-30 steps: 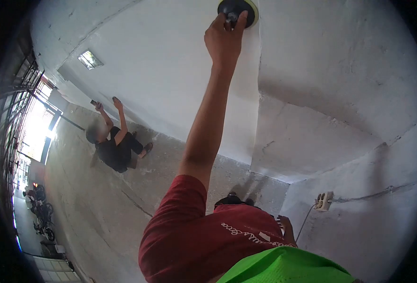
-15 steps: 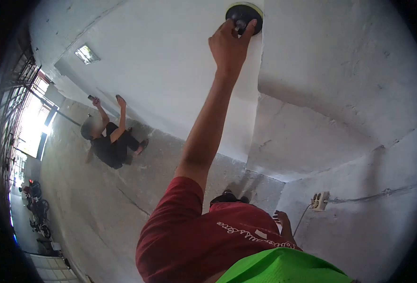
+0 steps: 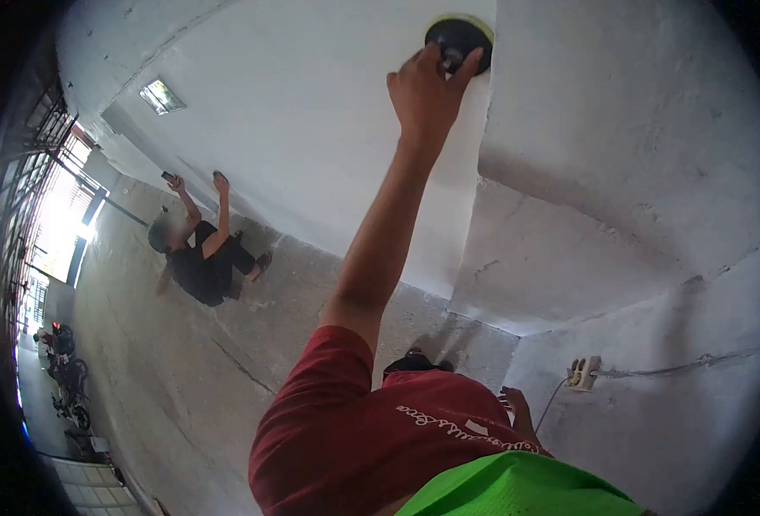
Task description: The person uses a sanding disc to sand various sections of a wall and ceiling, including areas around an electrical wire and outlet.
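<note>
My left hand (image 3: pixel 427 93) reaches up the white wall, its fingers and thumb closed around the knob of a round black sanding pad (image 3: pixel 459 34). The pad has a yellowish rim and lies against the wall, right beside a vertical corner edge. Its working face is hidden. Low at my side hangs my right hand (image 3: pixel 516 402), partly covered by my red shirt (image 3: pixel 380 430), its visible fingers apart and holding nothing that I can see.
A co-worker (image 3: pixel 199 258) crouches at the wall's foot on the left, both hands raised. A socket box (image 3: pixel 583 373) with a cable sits on the right wall. Motorbikes (image 3: pixel 70 378) stand far left, near a barred opening. A sloped ledge (image 3: pixel 560 249) juts out on the right.
The view has tilted slightly, so the wall corner, my left hand and the pad all appear a little lower and further right. My grip on the pad looks the same.
</note>
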`<state>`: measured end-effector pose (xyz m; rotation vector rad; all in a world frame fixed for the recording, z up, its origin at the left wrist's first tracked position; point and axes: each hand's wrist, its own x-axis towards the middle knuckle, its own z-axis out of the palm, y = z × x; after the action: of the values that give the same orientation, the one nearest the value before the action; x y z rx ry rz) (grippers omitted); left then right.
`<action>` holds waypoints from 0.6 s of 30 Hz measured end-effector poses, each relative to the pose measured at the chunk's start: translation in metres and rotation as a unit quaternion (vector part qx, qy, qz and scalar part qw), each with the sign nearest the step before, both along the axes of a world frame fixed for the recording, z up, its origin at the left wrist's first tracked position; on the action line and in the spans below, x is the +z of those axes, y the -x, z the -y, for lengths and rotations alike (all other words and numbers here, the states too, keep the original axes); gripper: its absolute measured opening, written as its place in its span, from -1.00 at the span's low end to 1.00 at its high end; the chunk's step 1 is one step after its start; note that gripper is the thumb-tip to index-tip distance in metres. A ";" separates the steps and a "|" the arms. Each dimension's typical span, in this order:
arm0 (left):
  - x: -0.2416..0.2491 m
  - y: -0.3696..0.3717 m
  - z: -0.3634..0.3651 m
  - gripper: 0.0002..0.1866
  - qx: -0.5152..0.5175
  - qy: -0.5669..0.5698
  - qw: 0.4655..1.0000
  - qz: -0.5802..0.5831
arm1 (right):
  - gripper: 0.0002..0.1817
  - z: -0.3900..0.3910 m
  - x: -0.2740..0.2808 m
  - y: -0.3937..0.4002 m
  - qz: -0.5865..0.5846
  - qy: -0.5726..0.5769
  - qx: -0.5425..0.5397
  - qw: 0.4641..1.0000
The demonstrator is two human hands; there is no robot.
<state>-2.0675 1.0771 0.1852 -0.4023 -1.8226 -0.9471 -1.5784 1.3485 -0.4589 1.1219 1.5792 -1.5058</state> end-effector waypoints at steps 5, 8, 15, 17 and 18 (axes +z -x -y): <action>0.028 0.005 0.018 -0.42 0.009 -0.026 1.000 0.010 | -0.53 -0.008 0.004 0.008 0.023 0.000 0.012 1.000; -0.002 0.001 0.014 -0.45 0.015 -0.023 0.999 0.029 | -0.54 -0.008 0.011 0.015 0.009 -0.021 0.010 1.000; 0.001 0.011 0.033 -0.44 0.048 -0.050 0.997 0.023 | -0.55 -0.010 0.018 0.027 0.010 -0.020 0.012 1.000; 0.017 0.012 0.041 -0.43 0.036 -0.062 0.997 0.033 | -0.55 -0.008 0.015 0.026 0.006 -0.009 0.005 1.000; 0.021 0.013 0.041 -0.41 0.022 -0.074 0.996 0.041 | -0.55 -0.009 0.015 0.025 0.006 -0.013 0.006 1.000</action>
<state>-2.0809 1.0360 0.2062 -0.2329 -1.8137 -1.0732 -1.6035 1.3575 -0.4442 1.1326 1.5984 -1.4712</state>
